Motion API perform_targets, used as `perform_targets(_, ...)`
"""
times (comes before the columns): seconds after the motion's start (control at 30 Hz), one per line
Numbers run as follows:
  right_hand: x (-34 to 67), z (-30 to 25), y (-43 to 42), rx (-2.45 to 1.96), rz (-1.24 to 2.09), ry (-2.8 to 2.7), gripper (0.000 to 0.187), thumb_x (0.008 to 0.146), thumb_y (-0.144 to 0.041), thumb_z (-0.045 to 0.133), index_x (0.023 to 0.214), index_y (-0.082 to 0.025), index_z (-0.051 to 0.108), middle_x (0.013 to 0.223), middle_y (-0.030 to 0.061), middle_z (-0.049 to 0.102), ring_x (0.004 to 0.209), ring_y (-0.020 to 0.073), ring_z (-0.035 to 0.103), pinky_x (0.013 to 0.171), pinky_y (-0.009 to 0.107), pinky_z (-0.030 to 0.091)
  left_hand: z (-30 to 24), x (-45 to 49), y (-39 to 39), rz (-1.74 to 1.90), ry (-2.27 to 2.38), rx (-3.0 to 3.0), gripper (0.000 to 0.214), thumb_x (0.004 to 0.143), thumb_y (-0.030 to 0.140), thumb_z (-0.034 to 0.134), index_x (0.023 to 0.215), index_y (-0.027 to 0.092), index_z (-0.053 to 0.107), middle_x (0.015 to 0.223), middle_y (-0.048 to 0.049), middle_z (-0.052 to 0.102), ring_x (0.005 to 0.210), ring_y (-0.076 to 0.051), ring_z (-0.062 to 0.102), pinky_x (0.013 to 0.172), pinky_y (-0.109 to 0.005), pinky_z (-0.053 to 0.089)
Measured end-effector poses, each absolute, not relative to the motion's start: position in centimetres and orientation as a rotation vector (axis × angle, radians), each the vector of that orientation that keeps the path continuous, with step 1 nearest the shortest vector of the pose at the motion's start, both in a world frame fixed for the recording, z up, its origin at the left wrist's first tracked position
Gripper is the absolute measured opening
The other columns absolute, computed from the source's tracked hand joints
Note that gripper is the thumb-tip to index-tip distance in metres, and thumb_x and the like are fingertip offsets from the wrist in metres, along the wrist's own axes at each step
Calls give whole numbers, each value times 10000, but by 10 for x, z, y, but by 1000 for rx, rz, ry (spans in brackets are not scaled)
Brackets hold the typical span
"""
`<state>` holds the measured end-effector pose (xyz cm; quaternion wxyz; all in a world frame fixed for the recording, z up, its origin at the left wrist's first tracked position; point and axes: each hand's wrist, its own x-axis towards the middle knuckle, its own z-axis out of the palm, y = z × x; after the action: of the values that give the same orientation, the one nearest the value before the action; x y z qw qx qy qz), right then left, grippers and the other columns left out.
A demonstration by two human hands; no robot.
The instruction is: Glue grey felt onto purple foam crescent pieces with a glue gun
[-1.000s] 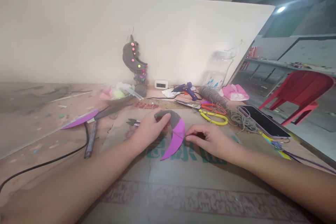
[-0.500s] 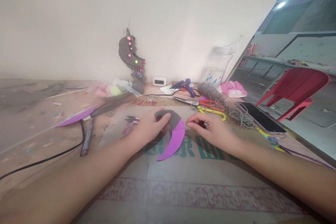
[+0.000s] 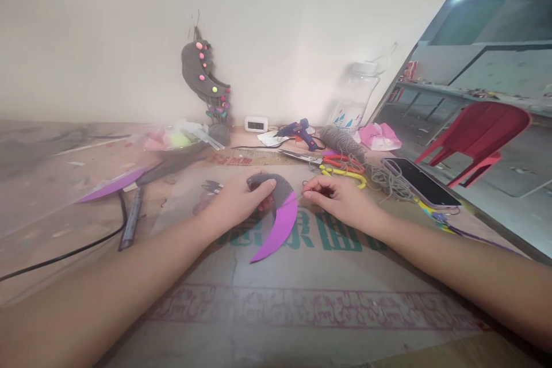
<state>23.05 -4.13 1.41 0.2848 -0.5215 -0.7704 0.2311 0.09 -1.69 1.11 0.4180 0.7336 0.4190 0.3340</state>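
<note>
Crescent, flat and smoothly purple at its pointed lower horn, is ribbed with tightly wound grey yarn along its upper curve. I have it mid-table, over a printed sheet; whether it touches the sheet I can't tell. My left hand grips the wound end between thumb and fingers. My right hand, just beside the outer curve, is pinched narrow at the fingertips; what they hold is too fine for me to make out. Beyond lie steel scissors with glossy red and yellow handles, and a fuzzy grey yarn skein. Toward the table's right edge I see a flat, glassy phone; along its back edge, a blue plastic glue gun and a boxy white digital clock.
</note>
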Motion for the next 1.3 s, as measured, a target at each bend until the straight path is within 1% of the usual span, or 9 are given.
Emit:
perform_targets(0.37, 230, 10, -39, -1366, 530, -2012, 172, 833, -317, 552, 805, -169, 635, 678, 0, 584, 572, 103, 463, 533, 231, 373, 10, 1, -19, 738, 1069, 1863, 331, 841, 500, 462, 732, 193, 524, 625, 2, 624, 573, -147, 594, 576, -267, 471)
perform_targets(0.63, 229, 13, -40, -1373, 511, -2026, 174, 841, -306, 545, 806, -163, 638, 688, 6, 589, 577, 103, 457, 538, 232, 364, 10, 0, -20, 695, 1044, 1862, 288, 855, 461, 456, 749, 202, 523, 632, 11, 610, 558, -134, 594, 518, -235, 451)
perform_targets(0.8, 227, 13, -41, -1386, 522, -2001, 172, 841, -305, 543, 801, -164, 632, 665, 0, 571, 571, 105, 444, 534, 234, 360, 12, 0, -21, 681, 1029, 1859, 262, 858, 442, 460, 757, 208, 523, 627, 22, 594, 550, -122, 579, 510, -225, 438)
perform_targets(1.1, 228, 13, -42, -1376, 483, -1971, 180, 841, -319, 546, 814, -169, 642, 712, 13, 607, 575, 105, 460, 526, 233, 362, 14, 0, -24, 667, 992, 1829, 265, 855, 440, 465, 740, 205, 507, 618, 25, 557, 536, -112, 545, 490, -221, 414)
perform_targets(1.2, 228, 13, -42, -1380, 474, -1975, 174, 832, -317, 556, 804, -173, 649, 726, 20, 625, 599, 116, 489, 544, 241, 384, 13, 0, -25, 661, 982, 1804, 269, 848, 448, 471, 753, 201, 519, 631, 18, 558, 543, -117, 544, 492, -226, 416)
perform_targets(1.27, 228, 13, -41, -1371, 462, -1972, 153, 824, -288, 556, 853, -182, 662, 801, 31, 652, 626, 124, 511, 573, 255, 409, 12, 0, -24, 667, 988, 1786, 278, 838, 462, 481, 755, 200, 522, 627, 16, 562, 547, -124, 547, 502, -234, 422)
perform_targets(1.3, 229, 14, -41, -1359, 462, -1962, 170, 824, -269, 549, 925, -190, 661, 864, 38, 659, 624, 122, 511, 582, 263, 419, 12, 0, -23, 681, 996, 1776, 283, 833, 470, 487, 756, 200, 523, 627, 14, 567, 554, -128, 549, 512, -239, 428)
